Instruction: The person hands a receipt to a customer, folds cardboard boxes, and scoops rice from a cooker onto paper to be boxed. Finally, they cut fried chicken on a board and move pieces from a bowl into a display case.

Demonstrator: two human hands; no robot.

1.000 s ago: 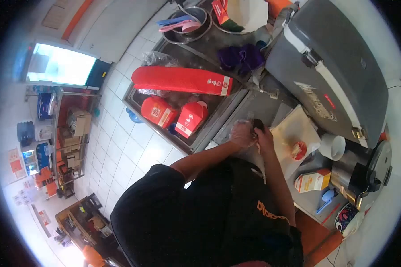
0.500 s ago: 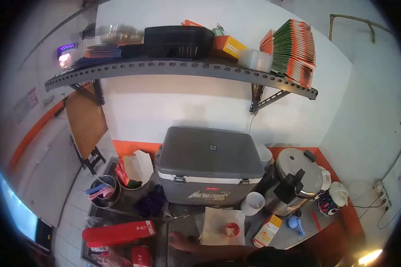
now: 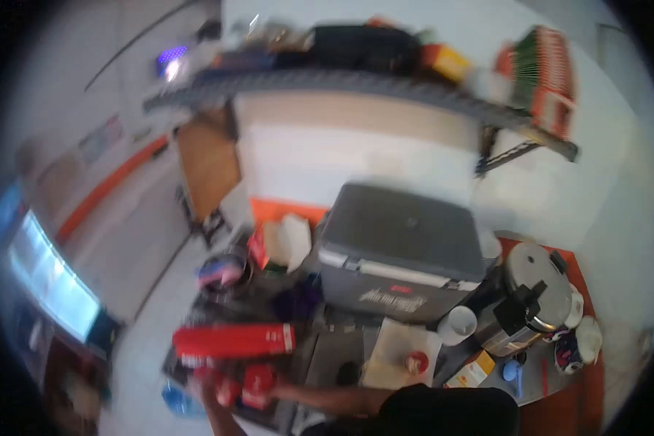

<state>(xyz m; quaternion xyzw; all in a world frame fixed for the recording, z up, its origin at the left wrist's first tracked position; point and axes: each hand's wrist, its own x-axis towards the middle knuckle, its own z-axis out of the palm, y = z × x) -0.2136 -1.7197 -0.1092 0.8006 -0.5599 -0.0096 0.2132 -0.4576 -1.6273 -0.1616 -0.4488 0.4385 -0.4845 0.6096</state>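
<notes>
Low in the view, my left hand is at the red items in clear plastic, its fingers smeared by motion. My right hand reaches in from the right to the red packet and overlaps or touches its edge; its fingers are too blurred to make out. Just beyond both hands lies a long red pack. On the right, a red cup with pale contents stands on a sheet of paper.
Behind the paper is a grey cooler box. To its right are a white cup, an orange-and-white carton, a blue scoop and a large steel pot. A metal bowl stands at left, under a loaded shelf.
The view has swung left, so things sit further right. My right hand has moved left to the red packet. My left hand has come into view at the plastic-wrapped items.
</notes>
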